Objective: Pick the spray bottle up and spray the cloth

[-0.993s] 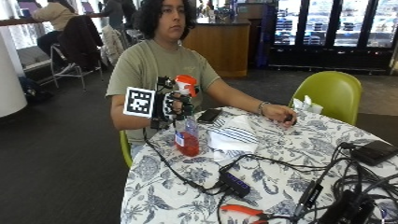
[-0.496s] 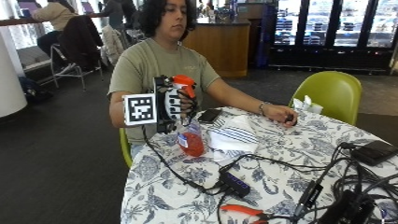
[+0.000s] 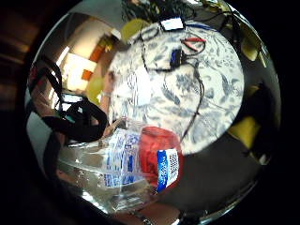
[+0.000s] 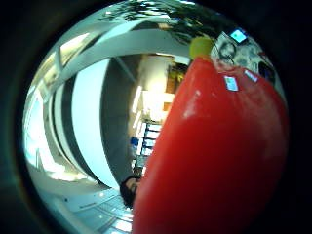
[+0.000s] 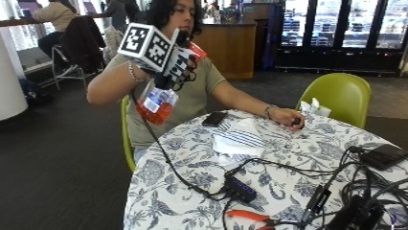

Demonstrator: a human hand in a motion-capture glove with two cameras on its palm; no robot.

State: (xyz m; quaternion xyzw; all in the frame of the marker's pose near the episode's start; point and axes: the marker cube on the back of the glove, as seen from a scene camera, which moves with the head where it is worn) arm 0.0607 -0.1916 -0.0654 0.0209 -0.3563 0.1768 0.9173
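Rising off the table, the spray bottle [image 5: 156,100] — gloved right hand [image 5: 175,67] gripping it — is tilting toward the cloth [image 5: 237,139] at four o'clock.

The spray bottle's [image 5: 157,101] head is hidden behind the gloved hand [image 5: 180,67].

I see the gloved right hand [image 5: 175,67] raised in the upper left of the frame, at shoulder height, forearm angled upward, fingers curled in a grip. The bare left hand [image 5: 290,117] rests right of centre, arm stretched forward, fingers curled.
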